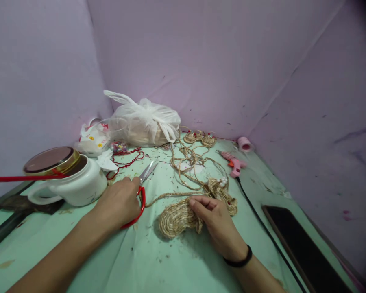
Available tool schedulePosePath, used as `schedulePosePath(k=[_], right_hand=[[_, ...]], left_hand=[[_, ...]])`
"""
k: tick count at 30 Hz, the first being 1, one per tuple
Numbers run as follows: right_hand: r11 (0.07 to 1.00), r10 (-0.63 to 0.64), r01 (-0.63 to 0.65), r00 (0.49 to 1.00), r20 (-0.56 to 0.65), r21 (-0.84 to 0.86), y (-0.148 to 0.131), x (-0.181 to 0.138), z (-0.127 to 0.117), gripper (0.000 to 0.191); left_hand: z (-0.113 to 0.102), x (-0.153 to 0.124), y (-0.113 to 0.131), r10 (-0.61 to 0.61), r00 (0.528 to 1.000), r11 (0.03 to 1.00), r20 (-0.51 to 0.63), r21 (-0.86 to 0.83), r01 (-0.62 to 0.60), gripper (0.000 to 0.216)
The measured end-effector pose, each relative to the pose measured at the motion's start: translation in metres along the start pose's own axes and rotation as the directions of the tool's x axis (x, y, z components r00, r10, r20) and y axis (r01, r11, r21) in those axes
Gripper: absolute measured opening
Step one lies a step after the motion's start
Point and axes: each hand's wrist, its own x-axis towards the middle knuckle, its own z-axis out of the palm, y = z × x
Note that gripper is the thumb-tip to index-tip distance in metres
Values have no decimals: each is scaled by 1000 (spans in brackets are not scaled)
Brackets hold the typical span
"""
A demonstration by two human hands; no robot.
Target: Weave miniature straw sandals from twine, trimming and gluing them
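On the green tabletop, my left hand [123, 201] is closed over one side of a pair of scissors [144, 203] with red handles. Their blades point away from me and stand slightly apart; the fingertips on the handle are partly hidden. My right hand [215, 215], with a black band at the wrist, pinches the upper edge of a curved woven straw piece [176, 219]. Beyond that hand lies another woven straw piece [218, 191] with white beads. A straw cord [171, 195] runs from near the scissors toward the woven pieces.
Loose straw cord [186, 156] tangles behind my hands. A pink glue gun [236, 165] with a black cable lies right, near a phone [301, 244]. On the left stand a white mug [85, 185], a round gold-rimmed lid [50, 158] and a white plastic bag [149, 122].
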Motion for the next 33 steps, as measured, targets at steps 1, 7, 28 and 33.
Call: schedulePosePath(k=[1, 7, 28, 33], right_hand=[[1000, -1, 1, 1000, -1, 5, 1, 1, 0, 21], [1000, -30, 30, 999, -12, -4, -1, 1, -3, 20], [999, -41, 43, 997, -67, 19, -7, 2, -5, 26], [998, -45, 48, 996, -80, 31, -7, 2, -5, 24]], left_hand=[[1, 0, 0, -8, 1000, 1000, -11, 9, 8, 32], [4, 9, -15, 7, 999, 999, -32, -43, -8, 36], [-30, -1, -10, -218, 964, 228, -151, -969, -100, 54], [-18, -8, 5, 74, 996, -19, -47, -999, -46, 47]])
